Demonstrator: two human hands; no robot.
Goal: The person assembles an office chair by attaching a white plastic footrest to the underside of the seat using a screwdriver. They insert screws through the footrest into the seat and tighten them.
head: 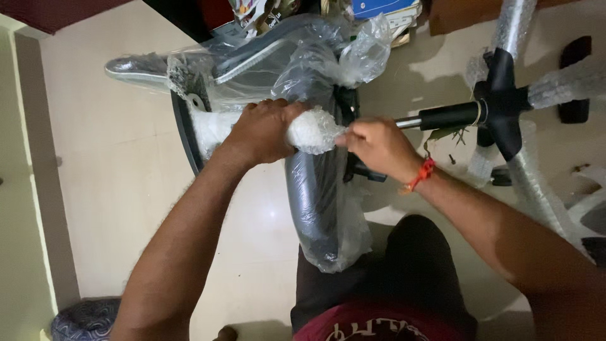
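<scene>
Gripping bubble wrap [312, 129] with left hand [262, 132], right hand [375, 146] pinching its end, chair part [315, 202] inside plastic bag [353, 233]

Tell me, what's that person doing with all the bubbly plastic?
A person is holding a chair part wrapped in white bubble wrap. The left hand grips around the wrapped piece, and the right hand pinches the wrap's end. Under the hands lies a dark chair part in a clear plastic bag. To the right, on the floor, lies a black wheeled chair base with its legs in bubble wrap.
</scene>
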